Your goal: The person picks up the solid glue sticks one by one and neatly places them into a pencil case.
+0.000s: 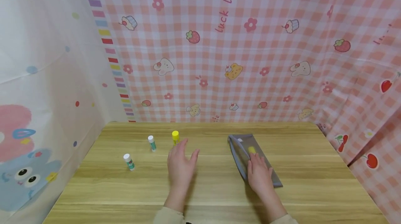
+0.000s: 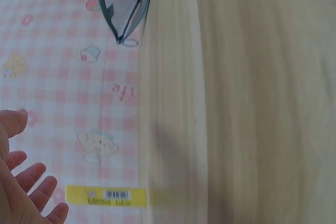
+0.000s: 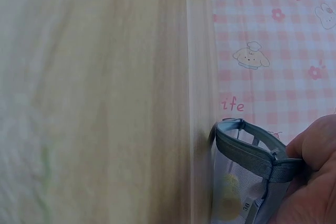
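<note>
My left hand (image 1: 181, 163) hovers over the table with fingers spread, close to an upright yellow glue stick (image 1: 175, 137). In the left wrist view, that glue stick (image 2: 105, 195) stands just beyond the fingertips, with barcode print on its side. My right hand (image 1: 260, 175) grips the edge of a grey mesh zipper pouch (image 1: 242, 161). The pouch's mouth gapes open toward the left, its rim (image 3: 244, 153) pinched by the thumb and fingers in the right wrist view. Inside the pouch lies a yellow item (image 3: 229, 195), blurred by the mesh.
Two white-capped teal glue sticks stand upright at the left: one nearer the front (image 1: 128, 161), the other farther back (image 1: 151, 143). A pink checkered cloth (image 1: 213, 88) hangs behind the wooden table (image 1: 210, 192), and a white printed curtain (image 1: 59, 77) hangs on the left.
</note>
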The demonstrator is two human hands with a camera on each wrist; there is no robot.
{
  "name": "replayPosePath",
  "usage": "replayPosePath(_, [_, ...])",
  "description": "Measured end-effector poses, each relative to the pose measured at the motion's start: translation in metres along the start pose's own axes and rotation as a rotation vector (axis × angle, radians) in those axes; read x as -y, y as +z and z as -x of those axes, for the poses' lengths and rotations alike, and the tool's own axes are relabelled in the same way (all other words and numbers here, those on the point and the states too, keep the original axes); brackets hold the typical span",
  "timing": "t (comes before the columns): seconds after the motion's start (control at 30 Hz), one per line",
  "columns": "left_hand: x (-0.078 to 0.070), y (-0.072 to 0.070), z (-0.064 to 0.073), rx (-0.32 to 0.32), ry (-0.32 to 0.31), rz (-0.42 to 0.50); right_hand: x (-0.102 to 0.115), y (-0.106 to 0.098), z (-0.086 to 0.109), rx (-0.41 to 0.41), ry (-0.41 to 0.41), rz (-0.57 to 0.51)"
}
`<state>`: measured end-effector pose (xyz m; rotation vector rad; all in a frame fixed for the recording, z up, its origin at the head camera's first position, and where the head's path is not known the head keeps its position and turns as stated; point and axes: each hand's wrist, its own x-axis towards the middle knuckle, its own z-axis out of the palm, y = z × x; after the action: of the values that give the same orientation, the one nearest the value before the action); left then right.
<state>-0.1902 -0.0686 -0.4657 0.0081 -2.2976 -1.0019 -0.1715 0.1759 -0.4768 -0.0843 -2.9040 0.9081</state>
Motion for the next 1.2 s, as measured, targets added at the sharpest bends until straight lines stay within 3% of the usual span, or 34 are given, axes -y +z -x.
replayPosePath(0.4, [0.017, -0.013, -0.012, -0.07, 0.054, -0.064, -0.001, 0.0, 0.0, 0.007, 0.005, -0.003])
replayPosePath(0.6, [0.025, -0.015, -0.017, -0.072, 0.045, -0.093, 0.0, 0.0, 0.0, 0.004, -0.001, -0.005])
replayPosePath(0.9, [0.036, -0.014, -0.025, -0.036, -0.014, -0.111, -0.001, 0.001, -0.001, 0.0, -0.006, 0.001])
replayPosePath(1.2, [0.045, -0.008, -0.033, -0.031, -0.107, -0.01, -0.001, 0.001, -0.001, -0.003, -0.002, 0.0])
